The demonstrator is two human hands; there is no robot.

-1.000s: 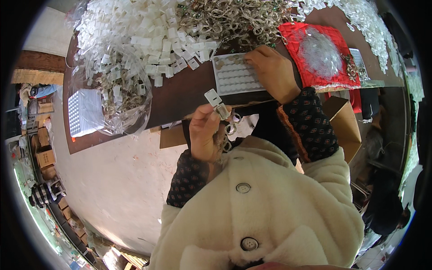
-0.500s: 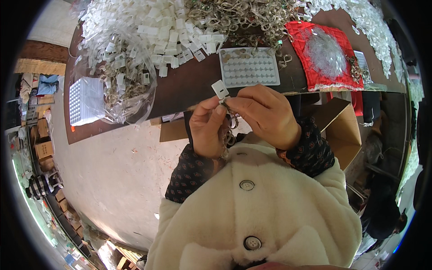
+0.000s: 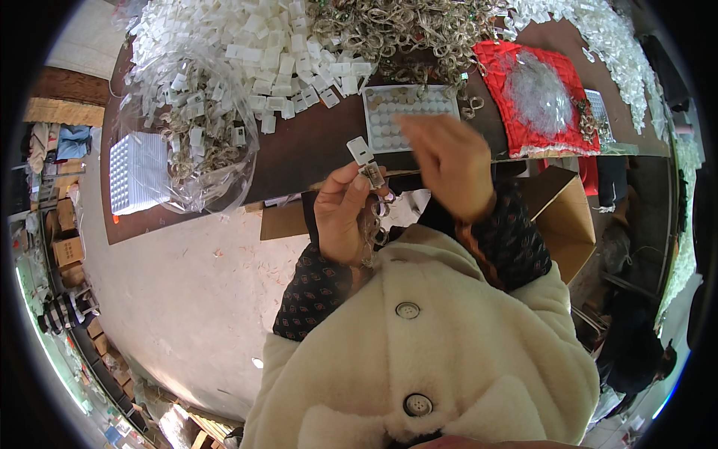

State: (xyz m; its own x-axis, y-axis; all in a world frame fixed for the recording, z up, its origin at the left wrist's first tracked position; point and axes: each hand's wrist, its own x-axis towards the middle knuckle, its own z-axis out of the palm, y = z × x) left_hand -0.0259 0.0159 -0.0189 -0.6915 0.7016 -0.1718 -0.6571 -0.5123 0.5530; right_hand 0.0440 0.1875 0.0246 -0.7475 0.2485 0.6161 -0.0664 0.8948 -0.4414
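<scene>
My left hand (image 3: 345, 213) pinches a small white plastic case (image 3: 360, 150) between thumb and fingers, just in front of the table edge. Its hinged-looking lower part (image 3: 372, 176) lies open toward me and shows dark and metallic bits inside. A loop of thin clear-brown wire (image 3: 375, 217) hangs down from it beside my palm. My right hand (image 3: 452, 161), smeared by motion, is away from the case and reaches over the near right part of a pale tray (image 3: 368, 123) with rows of round pockets. Its fingertips are too blurred to show whether they hold anything.
A heap of white cases (image 3: 277, 63) lies at the far left, with coiled wires (image 3: 404, 30) behind the tray. A clear bag (image 3: 213, 179) and stacked trays (image 3: 138, 176) stand left. On the right are red cloth (image 3: 501, 105) with clear strands (image 3: 538, 93) and an open cardboard box (image 3: 568, 224).
My right hand has let go of the case and moved up and right over the tray. The case's lower part now shows uncovered in my left hand, which stays nearly in place.
</scene>
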